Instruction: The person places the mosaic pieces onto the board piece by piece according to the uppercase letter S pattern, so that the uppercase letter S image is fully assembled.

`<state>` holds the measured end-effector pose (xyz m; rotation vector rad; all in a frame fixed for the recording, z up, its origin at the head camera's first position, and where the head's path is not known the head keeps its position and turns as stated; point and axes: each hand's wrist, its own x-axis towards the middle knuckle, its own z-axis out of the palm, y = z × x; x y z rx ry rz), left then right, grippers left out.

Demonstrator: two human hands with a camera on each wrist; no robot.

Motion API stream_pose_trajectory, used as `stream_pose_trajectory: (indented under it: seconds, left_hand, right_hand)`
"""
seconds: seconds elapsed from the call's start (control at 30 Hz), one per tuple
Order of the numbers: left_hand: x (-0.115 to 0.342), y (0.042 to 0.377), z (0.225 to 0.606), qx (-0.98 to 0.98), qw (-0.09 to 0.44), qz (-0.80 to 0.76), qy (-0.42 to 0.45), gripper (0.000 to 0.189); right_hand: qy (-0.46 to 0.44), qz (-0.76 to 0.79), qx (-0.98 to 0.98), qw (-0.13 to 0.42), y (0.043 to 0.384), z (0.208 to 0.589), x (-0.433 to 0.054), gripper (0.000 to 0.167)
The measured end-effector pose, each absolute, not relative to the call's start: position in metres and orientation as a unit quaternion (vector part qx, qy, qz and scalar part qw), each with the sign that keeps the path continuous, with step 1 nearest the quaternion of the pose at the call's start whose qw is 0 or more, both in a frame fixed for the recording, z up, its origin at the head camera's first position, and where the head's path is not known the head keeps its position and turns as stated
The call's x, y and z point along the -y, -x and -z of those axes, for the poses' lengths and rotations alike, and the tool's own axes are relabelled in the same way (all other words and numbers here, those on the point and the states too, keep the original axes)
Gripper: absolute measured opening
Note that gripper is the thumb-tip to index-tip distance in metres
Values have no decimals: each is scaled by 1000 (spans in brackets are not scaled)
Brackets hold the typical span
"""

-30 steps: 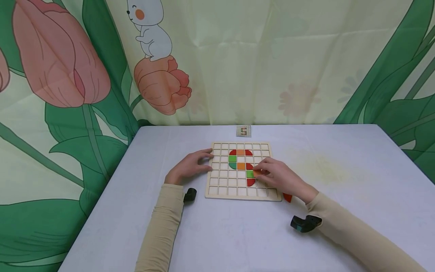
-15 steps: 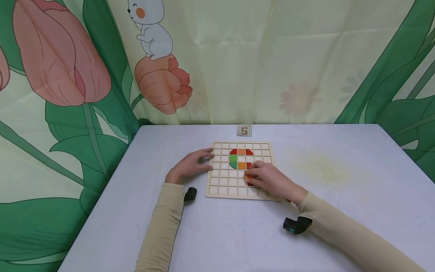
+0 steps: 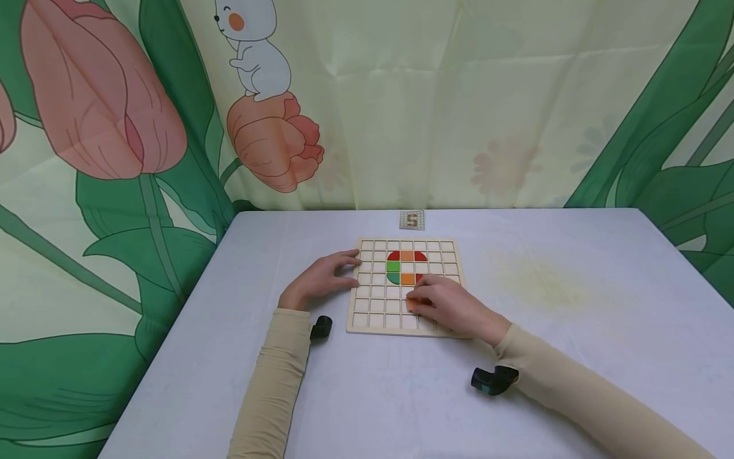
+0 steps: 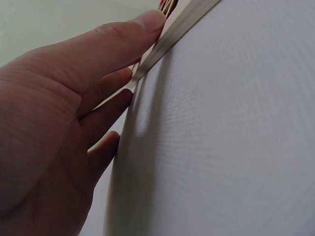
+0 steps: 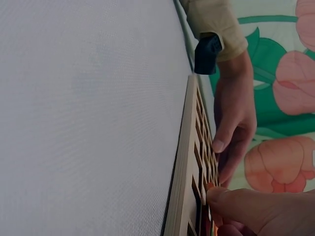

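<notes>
A wooden grid board (image 3: 375,322) lies on the white table, with red, orange and green tiles set in several of its cells. Between my right hand's (image 3: 455,307) thumb and fingers is an orange tile (image 3: 412,305), held over the lower middle cells. The right wrist view shows the thumb on that orange tile (image 5: 210,186), close to the grid. My left hand (image 3: 321,278) rests against the board's left edge, its fingers extended and thumb touching the rim. The right hand hides the tiles in the lower right cells.
A small pattern card (image 3: 411,220) lies behind the board, near the table's far edge. Black wrist cameras sit by both sleeves, one left (image 3: 321,327) and one right (image 3: 494,380). A printed curtain (image 3: 401,127) hangs behind the table.
My right hand has moved left across the board with the orange tile, now covering the lower green and red tiles. The left hand has stayed in place.
</notes>
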<state>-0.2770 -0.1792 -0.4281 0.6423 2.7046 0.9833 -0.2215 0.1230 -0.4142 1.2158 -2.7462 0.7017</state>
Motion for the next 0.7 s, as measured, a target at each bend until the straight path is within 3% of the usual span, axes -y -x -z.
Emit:
stream_pose_trajectory:
  seconds: [0.7]
  left_hand:
    - [178,278,428,-915,100,-328,-212,52]
  right_hand:
    - [-377,-239,895,29,222,422,-117,15]
